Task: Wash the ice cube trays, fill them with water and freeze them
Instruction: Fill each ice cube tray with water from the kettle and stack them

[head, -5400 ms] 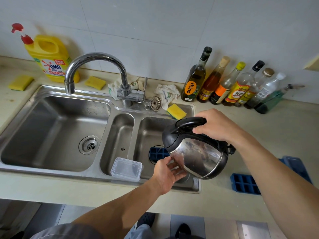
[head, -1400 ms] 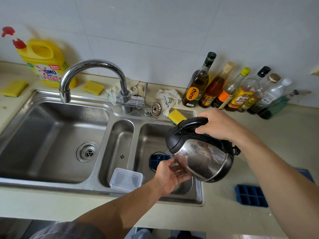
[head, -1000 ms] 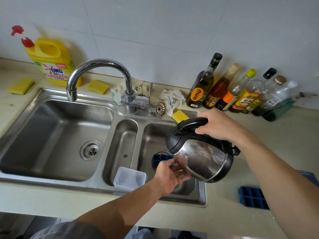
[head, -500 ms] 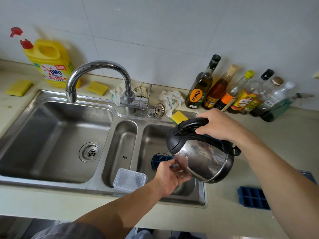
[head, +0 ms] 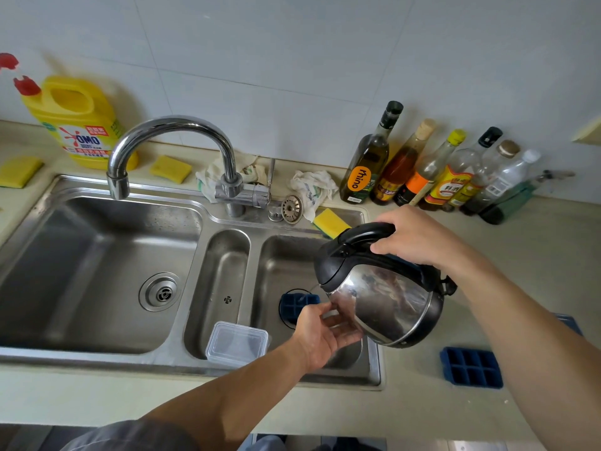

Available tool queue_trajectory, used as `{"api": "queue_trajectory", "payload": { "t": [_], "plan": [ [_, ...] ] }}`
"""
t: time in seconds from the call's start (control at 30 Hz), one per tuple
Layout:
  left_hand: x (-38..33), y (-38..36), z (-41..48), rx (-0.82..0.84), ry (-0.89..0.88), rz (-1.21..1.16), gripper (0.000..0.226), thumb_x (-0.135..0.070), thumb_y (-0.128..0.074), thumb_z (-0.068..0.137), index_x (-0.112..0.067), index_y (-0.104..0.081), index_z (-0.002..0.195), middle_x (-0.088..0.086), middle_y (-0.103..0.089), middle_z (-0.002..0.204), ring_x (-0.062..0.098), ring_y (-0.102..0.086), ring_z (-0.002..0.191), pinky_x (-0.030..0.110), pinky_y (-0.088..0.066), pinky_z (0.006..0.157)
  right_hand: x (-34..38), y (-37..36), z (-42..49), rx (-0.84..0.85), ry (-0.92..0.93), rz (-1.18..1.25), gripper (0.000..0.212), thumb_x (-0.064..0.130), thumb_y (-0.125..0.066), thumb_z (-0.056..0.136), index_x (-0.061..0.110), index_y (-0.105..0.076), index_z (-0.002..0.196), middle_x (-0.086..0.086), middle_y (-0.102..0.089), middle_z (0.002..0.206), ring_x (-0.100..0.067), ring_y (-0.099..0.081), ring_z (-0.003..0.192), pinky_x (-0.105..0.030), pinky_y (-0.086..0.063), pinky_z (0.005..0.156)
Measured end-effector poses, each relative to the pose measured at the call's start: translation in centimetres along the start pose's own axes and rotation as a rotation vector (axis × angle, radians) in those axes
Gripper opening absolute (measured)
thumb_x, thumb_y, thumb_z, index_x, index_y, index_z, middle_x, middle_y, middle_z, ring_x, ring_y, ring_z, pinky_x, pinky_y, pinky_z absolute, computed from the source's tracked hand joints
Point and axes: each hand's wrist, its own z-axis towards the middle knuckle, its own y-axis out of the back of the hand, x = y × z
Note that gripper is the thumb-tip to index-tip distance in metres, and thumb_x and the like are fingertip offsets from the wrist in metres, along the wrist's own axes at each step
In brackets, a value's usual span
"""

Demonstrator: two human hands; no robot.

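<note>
While the right hand wraps the black handle of the steel kettle, tilted spout-down over the right basin of the sink, a thin stream of water falls into a blue ice cube tray below. The left hand appears to pinch that tray's near edge (the kettle hides its fingertips). A second tray lies on the counter right of the sink, well apart.

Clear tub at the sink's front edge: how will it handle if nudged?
The tub looks thin, clear and empty, so it is probably light and a bit flexible. It sits at the front of the narrow middle basin on smooth steel, so a nudge would likely slide it, maybe tip it.
</note>
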Motion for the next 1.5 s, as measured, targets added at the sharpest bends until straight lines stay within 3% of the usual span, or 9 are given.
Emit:
{"api": "queue_trajectory", "payload": {
  "t": [0.1,0.27,0.4,0.6,0.9,1.2,1.4,1.5],
  "plan": [
    [0.2,-0.3,0.3,0.004,0.012,0.011,0.041,-0.021,-0.037,0.105,0.002,-0.059,0.132,0.030,-0.069,0.119,0.048,-0.067,0.111,0.057,-0.058,0.088,-0.4,0.2,-0.2,-0.003,-0.012,-0.002,0.016,0.014,-0.074,0.085,0.011,-0.075,0.101,-0.010,-0.071,0.089,-0.026,-0.066,0.085,-0.041,-0.053,0.075],
    [0.6,-0.9,0.5,0.025,0.024,0.005,0.041,-0.019,-0.039,0.103,0.002,-0.060,0.131,0.030,-0.069,0.118,0.049,-0.066,0.112,0.059,-0.056,0.091,-1.3,0.5,-0.4,-0.018,-0.023,0.007,0.015,0.014,-0.074,0.085,0.009,-0.074,0.100,-0.012,-0.071,0.089,-0.027,-0.067,0.084,-0.037,-0.048,0.069],
    [0.9,-1.3,0.7,0.026,0.035,0.019,0.040,-0.019,-0.040,0.103,0.002,-0.063,0.128,0.029,-0.070,0.116,0.048,-0.068,0.110,0.057,-0.058,0.087,-2.0,0.8,-0.7,-0.022,-0.037,0.007,0.015,0.015,-0.074,0.085,0.010,-0.074,0.099,-0.011,-0.072,0.089,-0.026,-0.067,0.083,-0.044,-0.054,0.076],
    [1.1,-1.5,1.0,0.025,0.037,0.036,0.041,-0.018,-0.037,0.103,0.002,-0.063,0.129,0.029,-0.070,0.117,0.048,-0.067,0.111,0.061,-0.054,0.095,-2.4,0.9,-0.9,-0.022,-0.045,0.018,0.018,0.014,-0.074,0.086,0.011,-0.075,0.104,-0.010,-0.072,0.092,-0.025,-0.067,0.085,-0.042,-0.055,0.078],
    [0.4,-0.8,0.4,-0.004,-0.008,0.019,0.041,-0.020,-0.039,0.104,0.003,-0.060,0.132,0.031,-0.068,0.120,0.050,-0.066,0.111,0.063,-0.053,0.095,-1.3,0.4,-0.3,-0.019,-0.016,0.021,0.016,0.014,-0.075,0.085,0.011,-0.075,0.101,-0.010,-0.072,0.088,-0.024,-0.067,0.083,-0.042,-0.055,0.076],
    [-0.9,0.3,-1.4,-0.020,-0.054,-0.012,0.039,-0.021,-0.041,0.106,0.001,-0.058,0.134,0.030,-0.070,0.115,0.046,-0.070,0.106,0.055,-0.059,0.084,0.7,-0.6,0.8,0.008,0.052,0.013,0.010,0.014,-0.075,0.085,0.014,-0.074,0.094,-0.006,-0.069,0.082,-0.019,-0.064,0.077,-0.031,-0.043,0.060],
    [-1.1,0.7,-2.1,-0.041,-0.064,0.008,0.039,-0.021,-0.040,0.107,0.000,-0.058,0.134,0.028,-0.071,0.115,0.044,-0.070,0.106,0.057,-0.058,0.089,1.5,-1.1,1.2,0.027,0.071,0.002,0.012,0.014,-0.074,0.084,0.013,-0.075,0.096,-0.010,-0.070,0.087,-0.026,-0.066,0.083,-0.042,-0.054,0.074],
    [-1.1,0.7,-2.1,-0.043,-0.063,0.012,0.039,-0.020,-0.040,0.106,0.000,-0.057,0.135,0.028,-0.072,0.114,0.044,-0.071,0.105,0.058,-0.057,0.092,1.4,-1.2,1.3,0.023,0.073,0.005,0.011,0.013,-0.075,0.084,0.012,-0.074,0.095,-0.011,-0.070,0.086,-0.026,-0.066,0.083,-0.042,-0.053,0.073]
  ]
}}
